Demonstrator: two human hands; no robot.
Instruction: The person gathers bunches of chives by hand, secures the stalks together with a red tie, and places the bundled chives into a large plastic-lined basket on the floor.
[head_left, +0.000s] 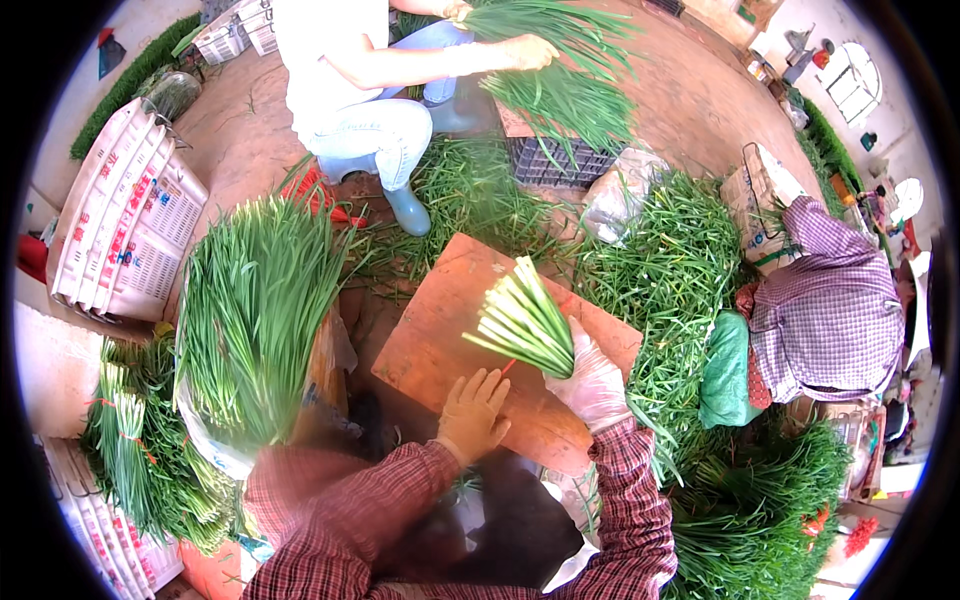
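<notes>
My right hand (592, 382), in a thin translucent glove, is wrapped around a bunch of garlic chives (525, 322). The bunch's pale cut stem ends fan out toward the upper left, above a reddish-brown board (439, 315). My left hand (471, 416), in a yellowish glove, is at the board's near edge with fingers apart and nothing visible in it. A short red tie (509, 367) shows between its fingertips and the bunch; whether they touch it I cannot tell. The leafy end of the bunch is mostly hidden behind my right hand and sleeve.
A large heap of chives (255, 315) stands at left, beside tied bunches (131, 435). Loose leaves (675, 255) pile up at right. Across from me a seated person (360, 112) holds chives over a black crate (559, 161). White crates (127, 217) are stacked at left.
</notes>
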